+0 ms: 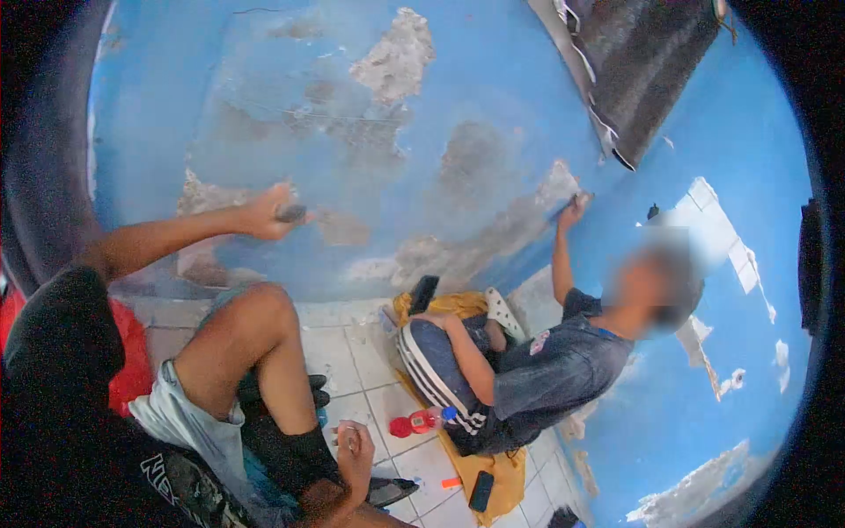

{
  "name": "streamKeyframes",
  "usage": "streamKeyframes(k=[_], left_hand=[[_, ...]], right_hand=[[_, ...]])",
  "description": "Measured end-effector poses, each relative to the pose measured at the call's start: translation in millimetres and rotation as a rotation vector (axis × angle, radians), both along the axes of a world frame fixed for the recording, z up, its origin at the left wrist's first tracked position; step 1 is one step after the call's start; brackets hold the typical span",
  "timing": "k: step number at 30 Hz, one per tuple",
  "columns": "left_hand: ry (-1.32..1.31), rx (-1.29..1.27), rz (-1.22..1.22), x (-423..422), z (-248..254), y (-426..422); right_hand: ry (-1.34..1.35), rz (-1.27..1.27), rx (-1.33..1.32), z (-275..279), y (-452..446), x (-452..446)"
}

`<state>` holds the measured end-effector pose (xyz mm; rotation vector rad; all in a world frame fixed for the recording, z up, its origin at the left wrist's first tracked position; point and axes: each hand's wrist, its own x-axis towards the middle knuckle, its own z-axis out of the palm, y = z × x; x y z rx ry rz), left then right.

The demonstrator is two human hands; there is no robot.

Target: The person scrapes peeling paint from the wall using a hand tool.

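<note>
My left hand (271, 212) is stretched out to the blue wall (290, 167), its fingers closed round a small dark tool (290, 214) whose exact kind does not show. Bare grey and brown patches (343, 227) of wall surround this hand. My right hand (355, 449) is low by my bent leg (255, 352), above the floor, with its fingers curled. A small pale thing may be between those fingers, but it is too small to name.
Another person (563, 352) sits at the right, one hand on the wall. A red bottle (414, 423), a phone (481, 491) and yellow cloth (506, 475) lie on white tiles (326, 350). A dark sheet (651, 62) hangs above. A red bag-like thing (129, 361) is at the left.
</note>
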<state>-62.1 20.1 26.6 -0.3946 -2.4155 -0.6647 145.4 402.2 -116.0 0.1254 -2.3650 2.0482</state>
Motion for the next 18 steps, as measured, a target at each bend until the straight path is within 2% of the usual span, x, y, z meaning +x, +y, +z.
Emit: streamKeyframes(k=[2,4,5,7,8,10,11,13,15,16,18], left_hand=[[0.011,-0.008,0.045,4.3,9.8,-0.7],[-0.116,-0.049,-0.191,9.7,23.8,-4.1],[-0.112,-0.051,-0.178,19.4,34.0,2.0],[-0.047,0.095,-0.378,42.5,40.7,20.2],[-0.046,0.093,-0.371,46.6,35.9,25.4],[-0.286,0.156,-0.505,50.5,31.5,30.3],[-0.289,0.157,-0.496,51.4,29.9,33.7],[-0.551,0.361,-0.497,51.9,26.4,39.3],[-0.598,0.384,-0.447,30.2,5.1,32.6],[-0.58,0.389,-0.458,34.6,12.9,31.7],[-0.5,0.386,-0.539,38.2,39.9,41.6]], right_hand=[[0.028,0.005,0.044,-3.6,-0.3,-3.8],[-0.001,0.002,0.029,-1.7,-0.4,-1.7],[0.012,0.028,-0.006,-1.1,-1.1,-0.8],[0.013,0.061,-0.044,-14.5,1.1,-4.2],[0.016,0.086,-0.066,-20.3,4.7,-7.1],[0.074,0.073,0.022,-28.8,4.3,-12.1],[0.123,0.057,0.12,-32.4,5.4,-12.6],[0.153,0.09,0.12,-37.6,8.7,-14.0],[0.129,0.077,0.223,-29.3,9.3,-12.0],[0.089,0.056,0.057,-19.5,6.8,-6.7],[0.053,0.061,0.108,-38.0,21.4,-12.7]])
